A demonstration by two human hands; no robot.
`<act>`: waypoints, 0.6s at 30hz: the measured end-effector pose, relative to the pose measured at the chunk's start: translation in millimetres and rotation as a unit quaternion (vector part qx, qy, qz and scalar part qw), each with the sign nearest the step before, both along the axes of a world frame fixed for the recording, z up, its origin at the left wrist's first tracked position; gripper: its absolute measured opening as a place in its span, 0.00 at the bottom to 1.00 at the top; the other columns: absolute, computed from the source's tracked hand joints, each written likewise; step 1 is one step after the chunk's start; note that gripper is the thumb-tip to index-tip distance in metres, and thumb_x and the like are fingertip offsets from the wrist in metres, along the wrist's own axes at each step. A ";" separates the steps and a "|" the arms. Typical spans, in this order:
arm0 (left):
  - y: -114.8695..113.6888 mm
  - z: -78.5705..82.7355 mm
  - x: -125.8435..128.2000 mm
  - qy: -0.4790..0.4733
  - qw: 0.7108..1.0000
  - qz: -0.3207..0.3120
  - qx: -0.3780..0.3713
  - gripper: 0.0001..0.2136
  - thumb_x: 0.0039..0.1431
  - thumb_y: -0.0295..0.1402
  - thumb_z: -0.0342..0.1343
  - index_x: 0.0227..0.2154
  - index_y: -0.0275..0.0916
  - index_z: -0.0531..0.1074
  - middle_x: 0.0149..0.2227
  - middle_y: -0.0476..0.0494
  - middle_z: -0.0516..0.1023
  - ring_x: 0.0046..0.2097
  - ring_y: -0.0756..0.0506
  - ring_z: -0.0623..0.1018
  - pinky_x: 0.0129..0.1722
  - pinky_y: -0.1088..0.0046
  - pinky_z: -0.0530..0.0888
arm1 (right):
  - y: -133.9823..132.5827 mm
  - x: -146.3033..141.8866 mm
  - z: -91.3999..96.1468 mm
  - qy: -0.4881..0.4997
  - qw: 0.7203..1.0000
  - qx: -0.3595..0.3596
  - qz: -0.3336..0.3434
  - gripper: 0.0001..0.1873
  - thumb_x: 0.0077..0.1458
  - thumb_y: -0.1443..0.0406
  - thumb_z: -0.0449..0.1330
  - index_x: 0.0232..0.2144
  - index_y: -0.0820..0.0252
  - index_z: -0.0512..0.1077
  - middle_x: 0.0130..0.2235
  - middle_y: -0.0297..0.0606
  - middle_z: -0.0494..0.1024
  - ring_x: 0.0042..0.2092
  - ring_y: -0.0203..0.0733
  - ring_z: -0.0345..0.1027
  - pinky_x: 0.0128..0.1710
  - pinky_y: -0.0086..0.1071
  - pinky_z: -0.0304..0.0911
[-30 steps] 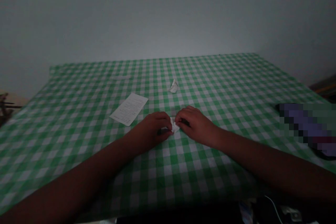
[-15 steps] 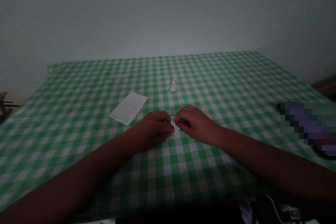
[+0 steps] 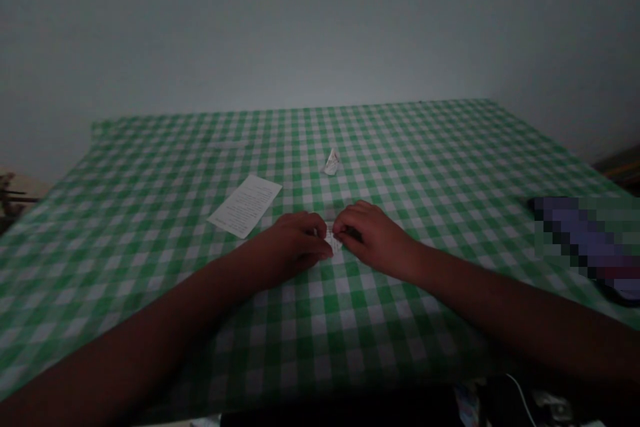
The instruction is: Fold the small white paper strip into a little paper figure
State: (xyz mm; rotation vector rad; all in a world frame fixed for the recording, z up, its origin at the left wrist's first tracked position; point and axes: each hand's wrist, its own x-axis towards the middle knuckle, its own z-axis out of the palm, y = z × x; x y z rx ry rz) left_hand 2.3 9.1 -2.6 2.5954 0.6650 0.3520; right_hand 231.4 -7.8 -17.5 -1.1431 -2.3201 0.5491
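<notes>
My left hand (image 3: 293, 245) and my right hand (image 3: 373, 237) meet at the middle of a table covered with a green-and-white checked cloth (image 3: 430, 147). Both pinch a small folded piece of white printed paper (image 3: 332, 239) that rests on the cloth; the fingers hide most of it. A flat printed paper slip (image 3: 245, 206) lies just left of my left hand. A small folded paper shape (image 3: 331, 163) stands farther back on the cloth.
A dark, blurred-out object (image 3: 587, 240) lies near the right edge of the table. A plain pale wall rises behind the table. Some dark items and a white cable (image 3: 520, 397) show below the front edge.
Both hands stay on the small paper; the fingers shift only slightly. The view moves a little.
</notes>
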 end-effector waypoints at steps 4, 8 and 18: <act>0.7 -0.2 0.6 -0.001 1.000 0.001 -0.004 0.07 0.62 0.27 0.58 0.39 0.43 0.79 0.45 0.45 0.74 0.44 0.47 0.74 0.46 0.69 0.70 | 0.1 -0.2 0.4 -0.001 1.000 0.000 -0.001 0.03 0.60 0.71 0.60 0.34 0.59 0.72 0.34 0.35 0.75 0.40 0.41 0.65 0.44 0.36 0.58; 2.2 -0.8 2.0 -0.012 1.000 -0.004 -0.002 0.06 0.64 0.29 0.56 0.39 0.41 0.79 0.44 0.44 0.75 0.44 0.47 0.75 0.46 0.69 0.70 | 0.1 -0.5 0.3 0.006 1.000 0.004 -0.001 0.03 0.60 0.71 0.59 0.34 0.58 0.72 0.34 0.35 0.75 0.40 0.41 0.65 0.43 0.36 0.58; 1.3 -4.5 0.6 -0.004 1.000 0.001 0.002 0.09 0.63 0.27 0.57 0.43 0.45 0.78 0.44 0.46 0.74 0.46 0.47 0.74 0.47 0.68 0.69 | 0.3 -0.9 0.7 0.003 1.000 0.004 -0.003 0.04 0.60 0.71 0.59 0.34 0.58 0.72 0.34 0.35 0.75 0.40 0.41 0.65 0.43 0.36 0.57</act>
